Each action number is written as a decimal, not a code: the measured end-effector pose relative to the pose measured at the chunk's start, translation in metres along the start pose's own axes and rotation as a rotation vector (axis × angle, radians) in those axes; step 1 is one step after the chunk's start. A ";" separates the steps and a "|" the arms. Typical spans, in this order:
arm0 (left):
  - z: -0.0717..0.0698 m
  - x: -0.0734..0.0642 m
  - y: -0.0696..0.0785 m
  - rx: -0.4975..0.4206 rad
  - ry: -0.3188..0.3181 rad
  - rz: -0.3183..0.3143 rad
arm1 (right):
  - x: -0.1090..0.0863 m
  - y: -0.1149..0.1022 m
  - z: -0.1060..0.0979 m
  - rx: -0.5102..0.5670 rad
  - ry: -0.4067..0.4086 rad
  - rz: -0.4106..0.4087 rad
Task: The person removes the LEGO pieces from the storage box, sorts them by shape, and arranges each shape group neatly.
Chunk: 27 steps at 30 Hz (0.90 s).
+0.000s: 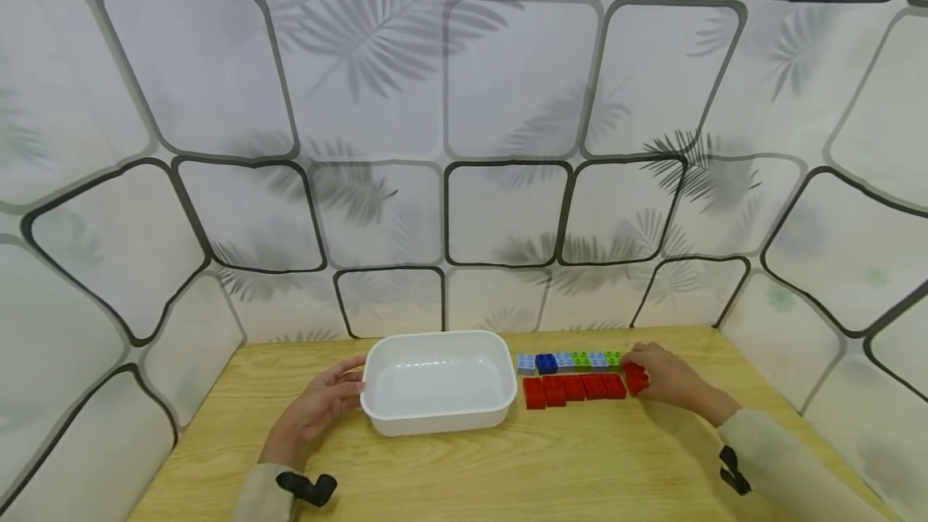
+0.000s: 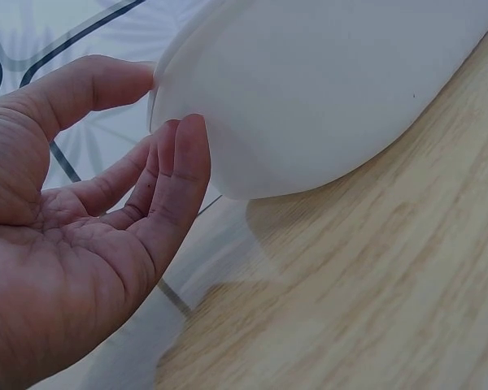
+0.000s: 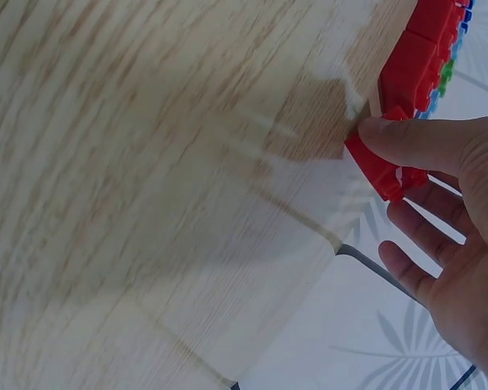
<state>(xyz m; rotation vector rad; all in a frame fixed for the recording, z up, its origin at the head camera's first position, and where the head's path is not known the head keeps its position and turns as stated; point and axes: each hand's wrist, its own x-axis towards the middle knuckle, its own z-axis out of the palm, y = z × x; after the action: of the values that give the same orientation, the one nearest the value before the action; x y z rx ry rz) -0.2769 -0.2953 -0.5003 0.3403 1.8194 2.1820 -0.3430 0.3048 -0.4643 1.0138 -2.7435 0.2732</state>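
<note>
At the left side of a white rectangular basin (image 1: 438, 424), my left hand (image 1: 319, 405) touches the rim and outer wall with its thumb and loosely bent fingertips. The left wrist view shows the basin's outer wall (image 2: 309, 106) close to those fingertips. My right hand (image 1: 670, 377) pinches a red toy building brick (image 1: 635, 378) at the right end of a row of red bricks (image 1: 573, 387). In the right wrist view, the thumb presses one face of the held brick (image 3: 376, 166); the fingertips behind it are partly hidden.
Behind the red row runs a line of light blue, dark blue and green bricks (image 1: 580, 360). The basin stands just left of both rows on a wooden table (image 1: 464, 474). A patterned wall covering (image 1: 507, 216) rises along the table's back and sides.
</note>
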 end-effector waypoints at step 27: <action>-0.001 0.000 -0.001 0.006 0.006 -0.005 | 0.000 -0.008 0.003 0.037 -0.025 0.030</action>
<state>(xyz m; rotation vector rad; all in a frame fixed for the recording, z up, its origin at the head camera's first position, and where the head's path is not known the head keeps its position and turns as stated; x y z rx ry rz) -0.2774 -0.2961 -0.5012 0.3304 1.8281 2.1772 -0.3377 0.2981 -0.4665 0.9925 -2.7876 0.3192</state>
